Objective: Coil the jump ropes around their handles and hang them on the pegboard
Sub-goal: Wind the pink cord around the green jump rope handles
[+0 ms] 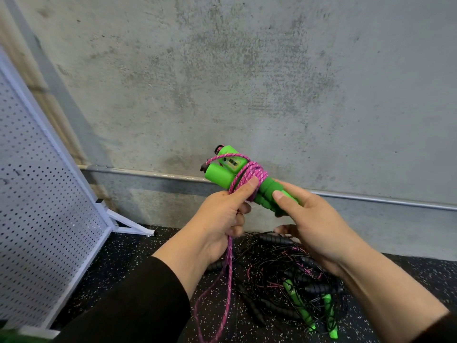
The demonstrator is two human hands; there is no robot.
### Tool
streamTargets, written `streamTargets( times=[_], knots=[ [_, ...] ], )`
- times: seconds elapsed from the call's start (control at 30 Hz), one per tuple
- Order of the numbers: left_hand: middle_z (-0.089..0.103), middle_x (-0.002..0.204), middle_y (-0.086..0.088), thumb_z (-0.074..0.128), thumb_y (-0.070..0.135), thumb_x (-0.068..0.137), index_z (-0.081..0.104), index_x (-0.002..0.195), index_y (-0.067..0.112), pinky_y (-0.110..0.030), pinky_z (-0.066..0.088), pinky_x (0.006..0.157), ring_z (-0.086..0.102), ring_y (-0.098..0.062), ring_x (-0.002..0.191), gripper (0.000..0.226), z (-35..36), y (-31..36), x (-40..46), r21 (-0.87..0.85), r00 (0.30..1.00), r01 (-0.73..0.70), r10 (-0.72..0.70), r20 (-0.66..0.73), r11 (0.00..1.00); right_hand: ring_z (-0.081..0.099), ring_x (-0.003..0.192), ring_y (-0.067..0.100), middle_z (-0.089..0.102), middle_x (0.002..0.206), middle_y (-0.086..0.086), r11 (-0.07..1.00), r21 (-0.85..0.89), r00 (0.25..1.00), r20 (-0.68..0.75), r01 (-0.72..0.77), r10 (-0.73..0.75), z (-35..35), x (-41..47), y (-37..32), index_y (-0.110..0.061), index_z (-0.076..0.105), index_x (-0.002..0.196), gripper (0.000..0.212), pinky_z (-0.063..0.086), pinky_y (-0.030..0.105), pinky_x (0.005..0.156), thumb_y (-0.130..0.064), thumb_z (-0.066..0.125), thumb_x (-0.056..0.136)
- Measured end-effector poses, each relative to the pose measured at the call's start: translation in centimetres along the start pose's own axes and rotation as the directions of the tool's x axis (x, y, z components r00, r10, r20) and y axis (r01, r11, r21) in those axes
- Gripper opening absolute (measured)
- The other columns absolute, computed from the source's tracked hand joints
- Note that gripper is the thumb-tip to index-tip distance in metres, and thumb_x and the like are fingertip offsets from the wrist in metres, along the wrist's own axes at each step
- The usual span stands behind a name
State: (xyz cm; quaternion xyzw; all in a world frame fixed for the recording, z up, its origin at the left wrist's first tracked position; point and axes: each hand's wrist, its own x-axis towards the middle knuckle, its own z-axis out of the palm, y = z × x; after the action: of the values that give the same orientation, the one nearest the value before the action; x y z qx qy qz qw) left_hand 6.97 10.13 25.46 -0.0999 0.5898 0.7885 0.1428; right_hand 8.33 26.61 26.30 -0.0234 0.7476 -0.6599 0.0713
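Two green handles (pixel 223 173) of one jump rope are held side by side in front of the concrete wall. Several turns of pink braided rope (pixel 249 174) wrap around them. My right hand (pixel 311 226) grips the lower ends of the handles. My left hand (pixel 222 219) pinches the pink rope against the coil with the thumb, and the loose remainder hangs from that fist down to the floor. The white pegboard (pixel 37 206) stands tilted at the left on its frame.
A tangled pile of jump ropes (pixel 291 276), thin black cords with black and green handles, lies on the speckled black floor below my hands. The pegboard's white foot (pixel 131 226) juts out toward the wall. A metal conduit (pixel 371 198) runs along the wall's base.
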Motion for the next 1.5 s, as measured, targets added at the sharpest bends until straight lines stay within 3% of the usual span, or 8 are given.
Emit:
streamTargets(
  times=[0.23, 0.53, 0.83, 0.93, 1.1, 1.27, 1.37, 1.5],
  knots=[
    [0.04, 0.065, 0.005, 0.073, 0.06, 0.081, 0.054, 0.08, 0.022, -0.017, 0.015, 0.037, 0.021, -0.005, 0.045, 0.043, -0.3, -0.2, 0.1, -0.058, 0.999, 0.041, -0.042, -0.018, 0.998, 0.054, 0.106, -0.001, 0.059, 0.115, -0.002, 0.814, -0.522, 0.961, 0.048, 0.257, -0.272, 0.3, 0.4, 0.5, -0.044, 0.056, 0.131, 0.044, 0.031, -0.001, 0.086, -0.02, 0.067, 0.095],
    [0.042, 0.065, 0.006, 0.072, 0.044, 0.086, 0.06, 0.085, 0.022, -0.02, 0.015, 0.039, 0.023, -0.006, 0.046, 0.025, 0.3, -0.2, -0.3, -0.004, 0.998, -0.027, 0.027, 0.053, 1.0, 0.063, 0.072, -0.003, 0.073, 0.097, -0.008, 0.948, -0.31, 0.997, 0.035, 0.075, -0.067, -0.3, -0.1, -0.2, -0.031, 0.062, 0.13, 0.046, 0.047, 0.01, 0.064, -0.035, 0.076, 0.086],
    [0.043, 0.067, 0.004, 0.074, 0.046, 0.087, 0.055, 0.085, 0.02, -0.018, 0.018, 0.036, 0.023, -0.007, 0.05, 0.032, 0.3, -0.4, -0.2, -0.01, 0.999, -0.05, 0.05, 0.002, 0.999, 0.062, 0.096, -0.003, 0.069, 0.104, -0.017, 0.818, -0.554, 0.969, -0.073, 0.157, -0.235, 0.4, 0.2, 0.6, -0.042, 0.063, 0.125, 0.058, 0.047, 0.018, 0.082, -0.04, 0.087, 0.072],
    [0.042, 0.066, 0.004, 0.071, 0.04, 0.091, 0.057, 0.084, 0.022, -0.018, 0.017, 0.036, 0.022, -0.007, 0.049, 0.023, 0.2, -0.2, -0.2, -0.009, 0.997, -0.057, 0.057, 0.05, 0.998, 0.063, 0.073, -0.007, 0.072, 0.083, -0.018, 0.926, -0.368, 0.986, -0.098, 0.087, -0.131, 0.1, 0.1, 0.0, -0.031, 0.068, 0.11, 0.037, 0.046, 0.01, 0.065, -0.036, 0.084, 0.077],
    [0.044, 0.066, 0.006, 0.069, 0.038, 0.092, 0.058, 0.084, 0.021, -0.017, 0.018, 0.037, 0.024, -0.005, 0.048, 0.021, 0.3, -0.2, -0.4, 0.007, 0.992, -0.083, 0.082, 0.095, 0.997, 0.068, 0.068, 0.022, 0.073, 0.084, 0.01, 0.995, 0.069, 0.996, 0.041, -0.076, 0.073, -0.1, -0.3, -0.4, -0.013, 0.069, 0.111, 0.03, 0.059, 0.031, 0.06, -0.021, 0.077, 0.083],
    [0.045, 0.069, 0.003, 0.069, 0.044, 0.092, 0.054, 0.094, 0.017, -0.017, 0.019, 0.036, 0.024, -0.005, 0.046, 0.03, 0.3, -0.7, 0.0, 0.018, 0.995, -0.057, 0.055, 0.082, 0.998, 0.064, 0.06, 0.019, 0.07, 0.075, 0.005, 0.993, -0.091, 0.992, -0.092, 0.076, -0.085, 0.0, 0.1, -0.6, -0.015, 0.067, 0.106, 0.027, 0.056, 0.033, 0.056, -0.004, 0.078, 0.083],
    [0.043, 0.069, 0.003, 0.068, 0.043, 0.093, 0.054, 0.097, 0.018, -0.017, 0.019, 0.037, 0.022, -0.005, 0.048, 0.029, 0.0, -0.5, -0.1, 0.028, 0.994, -0.053, 0.05, 0.101, 0.998, 0.066, 0.064, 0.019, 0.072, 0.083, 0.008, 0.992, -0.111, 0.996, -0.049, 0.065, -0.07, 0.1, 0.1, -0.5, -0.015, 0.064, 0.109, 0.03, 0.058, 0.035, 0.059, -0.016, 0.08, 0.083],
    [0.045, 0.069, 0.003, 0.067, 0.043, 0.093, 0.056, 0.094, 0.017, -0.017, 0.022, 0.039, 0.025, -0.005, 0.048, 0.028, -0.3, -0.4, -0.4, 0.11, 0.987, -0.064, 0.046, 0.157, 0.992, 0.07, 0.073, 0.028, 0.072, 0.092, 0.019, 0.949, 0.25, 0.982, 0.046, -0.191, 0.186, -0.6, -0.2, -0.9, -0.004, 0.061, 0.113, 0.054, 0.062, 0.037, 0.066, -0.049, 0.067, 0.082]
  ],
)
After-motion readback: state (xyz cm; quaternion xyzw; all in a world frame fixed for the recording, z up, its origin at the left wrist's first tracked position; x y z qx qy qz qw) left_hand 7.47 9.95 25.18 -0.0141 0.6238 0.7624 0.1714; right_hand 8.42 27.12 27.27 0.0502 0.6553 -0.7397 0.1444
